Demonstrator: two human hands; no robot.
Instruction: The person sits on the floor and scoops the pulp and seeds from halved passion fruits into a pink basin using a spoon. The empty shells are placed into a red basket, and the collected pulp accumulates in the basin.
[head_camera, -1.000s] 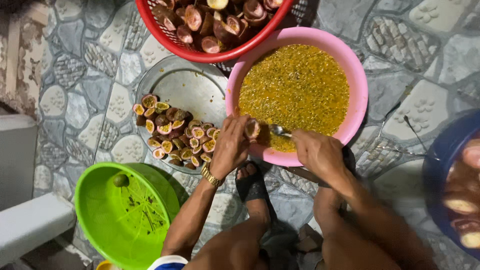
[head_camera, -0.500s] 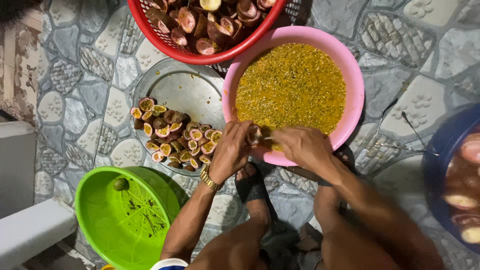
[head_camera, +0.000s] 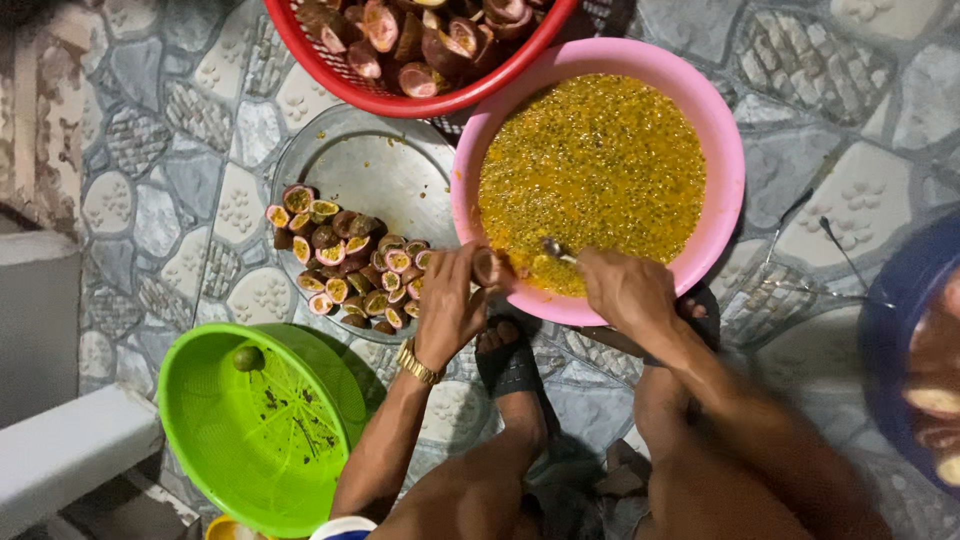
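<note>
My left hand (head_camera: 452, 300), a gold watch on its wrist, grips a halved passion fruit (head_camera: 490, 267) at the near rim of the pink basin (head_camera: 722, 130). The basin is full of yellow seedy pulp (head_camera: 592, 170). My right hand (head_camera: 625, 290) holds a metal spoon (head_camera: 556, 250) whose bowl lies over the pulp just right of the fruit half. A round metal tray (head_camera: 380, 170) to the left carries a heap of cut passion fruit halves (head_camera: 345, 270).
A red basket (head_camera: 400, 100) of emptied purple shells sits at the top. A green basket (head_camera: 255, 430) with one small green fruit stands lower left. A blue basin (head_camera: 900, 330) is at the right edge. My sandalled foot (head_camera: 510, 365) rests on the patterned stone floor.
The spoon went from over the pulp into the fruit half and has come back out over the pink basin. My left hand has kept the half at the rim.
</note>
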